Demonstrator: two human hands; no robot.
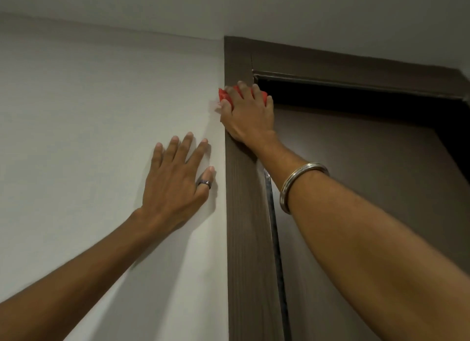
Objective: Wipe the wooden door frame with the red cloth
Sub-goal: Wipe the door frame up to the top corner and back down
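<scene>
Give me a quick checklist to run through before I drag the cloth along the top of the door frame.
1. Cloth in hand: ok. The right hand presses the red cloth against the wooden door frame.
2. Cloth on wood: mostly ok. Its left edge pokes onto the white wall.
3. Bracing: ok. The left hand lies flat and open on the wall beside the frame.
4. Start point: ok. The cloth sits just below the upper left corner of the frame.
5. Path along the top rail: ok, nothing on it in view.
6. Dust left on the frame: cannot tell.
</scene>
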